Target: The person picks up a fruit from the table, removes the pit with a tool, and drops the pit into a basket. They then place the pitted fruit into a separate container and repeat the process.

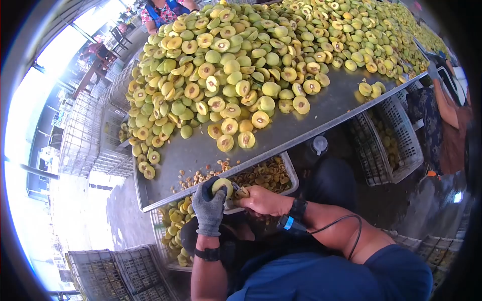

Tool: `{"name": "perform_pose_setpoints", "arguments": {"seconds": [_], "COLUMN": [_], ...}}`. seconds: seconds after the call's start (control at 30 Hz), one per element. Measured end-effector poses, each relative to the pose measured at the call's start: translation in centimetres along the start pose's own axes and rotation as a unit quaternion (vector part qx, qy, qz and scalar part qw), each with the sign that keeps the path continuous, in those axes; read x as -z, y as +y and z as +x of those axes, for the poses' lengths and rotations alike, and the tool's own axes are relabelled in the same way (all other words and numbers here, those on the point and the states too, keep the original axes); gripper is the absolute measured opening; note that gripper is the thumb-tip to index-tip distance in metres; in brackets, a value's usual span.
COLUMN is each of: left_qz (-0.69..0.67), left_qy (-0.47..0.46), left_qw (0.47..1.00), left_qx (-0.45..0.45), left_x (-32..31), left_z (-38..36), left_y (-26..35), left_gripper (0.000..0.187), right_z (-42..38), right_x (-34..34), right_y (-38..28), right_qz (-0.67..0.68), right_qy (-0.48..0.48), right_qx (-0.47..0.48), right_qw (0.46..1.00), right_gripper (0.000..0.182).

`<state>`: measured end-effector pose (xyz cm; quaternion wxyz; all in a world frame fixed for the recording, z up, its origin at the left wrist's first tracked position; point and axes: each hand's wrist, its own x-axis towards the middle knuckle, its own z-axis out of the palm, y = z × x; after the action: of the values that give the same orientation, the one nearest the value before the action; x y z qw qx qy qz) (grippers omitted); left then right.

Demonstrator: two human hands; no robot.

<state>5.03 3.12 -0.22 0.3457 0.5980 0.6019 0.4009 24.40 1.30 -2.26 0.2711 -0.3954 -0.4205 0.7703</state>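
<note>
My left hand [209, 203], in a grey knit glove, is closed around a halved yellow-green stone fruit [222, 187] just off the table's front edge. My bare right hand [263, 200] grips a small pitting tool [242, 192], its tan handle partly visible and its metal tip against or close to the fruit half. My fingers hide most of the tool. Below both hands sits a pale tray [290, 173] of brown pits and scraps. Loose pits [201, 175] lie along the metal table's edge.
Halved fruit [211, 80] is heaped on the metal table [191, 153]. A crate of fruit halves [175, 226] stands below left. Other plastic crates [409, 145] flank the table. Co-workers are at the far side [165, 12] and the right [447, 115].
</note>
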Motion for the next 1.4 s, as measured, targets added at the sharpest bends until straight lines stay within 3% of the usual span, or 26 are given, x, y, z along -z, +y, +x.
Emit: {"name": "perform_pose_setpoints", "arguments": {"seconds": [0.03, 0.13, 0.23, 0.33, 0.43, 0.53, 0.63, 0.7, 0.73, 0.83, 0.93, 1.0, 1.03, 1.13, 1.17, 1.23, 1.3, 1.33, 1.4], "left_qz": [0.039, 0.044, 0.084, 0.128, 0.123, 0.127, -0.108, 0.033, 0.008, -0.055, -0.161, -0.186, -0.166, -0.090, -0.062, -0.098, -0.219, -0.271, -0.371], "left_qy": [0.008, 0.008, 0.030, 0.041, 0.037, 0.004, -0.055, -0.013, 0.003, 0.073, 0.121, 0.115, 0.103, 0.026, -0.021, -0.071, -0.076, -0.035, 0.049], "left_qw": [0.999, 0.999, 0.993, 0.987, 0.989, 0.989, 0.992, 0.993, 0.996, 0.995, 0.979, 0.976, 0.981, 0.993, 0.993, 0.990, 0.971, 0.959, 0.919], "left_qx": [-0.027, -0.024, -0.073, -0.093, -0.076, -0.078, 0.031, -0.111, -0.089, -0.038, 0.014, 0.024, 0.009, -0.067, -0.096, -0.066, 0.050, 0.074, 0.124], "left_x": [-0.1, -0.8, -1.6, -1.8, -2.1, -1.5, -1.0, -1.3, -1.7, -2.8, -3.9, -4.0, -3.9, -3.3, -2.6, -2.2, -2.4, -2.3, -1.3], "left_z": [-0.2, -0.9, -1.2, -1.6, -1.9, -1.8, -1.7, -1.5, -1.6, -1.8, -1.7, -2.0, -2.1, -1.5, -1.2, -1.0, -0.7, -0.2, 0.5], "left_y": [0.2, 1.1, 0.1, 0.8, 0.5, 0.4, 1.3, -0.6, -2.0, -5.4, -3.5, -3.2, -3.2, -2.0, -1.2, -1.0, -2.3, -2.8, -4.0], "left_gripper": [0.033, 0.029, 0.029, 0.028, 0.028, 0.027, 0.028, 0.028, 0.026, 0.021, 0.024, 0.028, 0.028, 0.031, 0.032, 0.034, 0.034, 0.035, 0.036], "right_z": [0.2, 1.6, -0.3, -0.2, 0.7, 1.5, -0.8, -0.7, -0.6, 0.2, 0.4, -0.4, -0.8, -0.4, -0.4, -0.7, -0.7, -0.6, -1.1], "right_x": [0.2, -0.2, -0.5, -0.5, -0.6, -0.1, -0.1, -0.5, -0.6, -0.9, -2.1, -1.4, -1.0, -0.9, -0.8, -0.5, -0.2, -0.1, -0.1], "right_y": [0.3, 2.2, 0.4, 0.9, 2.8, 2.8, -0.2, -0.5, -0.4, 1.9, 3.5, 1.6, 0.7, 1.9, 2.2, 1.7, 1.1, 0.8, 0.5], "right_qz": [-0.004, -0.149, -0.201, -0.279, -0.289, -0.144, -0.012, -0.095, -0.134, -0.158, -0.292, -0.179, -0.117, 0.089, 0.097, 0.113, 0.047, 0.013, 0.084], "right_qy": [-0.004, 0.057, 0.103, 0.165, 0.133, -0.027, -0.088, -0.100, -0.106, -0.038, 0.105, -0.049, -0.125, -0.182, -0.200, -0.233, -0.204, -0.189, -0.189], "right_qx": [-0.014, 0.230, 0.141, 0.123, 0.162, 0.190, -0.027, -0.018, -0.014, 0.088, 0.235, 0.045, -0.050, -0.136, -0.131, -0.120, -0.087, -0.069, -0.071], "right_qw": [1.000, 0.960, 0.964, 0.938, 0.934, 0.971, 0.996, 0.990, 0.985, 0.983, 0.921, 0.982, 0.984, 0.970, 0.966, 0.958, 0.974, 0.979, 0.976], "right_gripper": [0.015, 0.023, 0.024, 0.024, 0.026, 0.029, 0.023, 0.026, 0.027, 0.025, 0.024, 0.023, 0.023, 0.023, 0.023, 0.026, 0.025, 0.025, 0.025]}}
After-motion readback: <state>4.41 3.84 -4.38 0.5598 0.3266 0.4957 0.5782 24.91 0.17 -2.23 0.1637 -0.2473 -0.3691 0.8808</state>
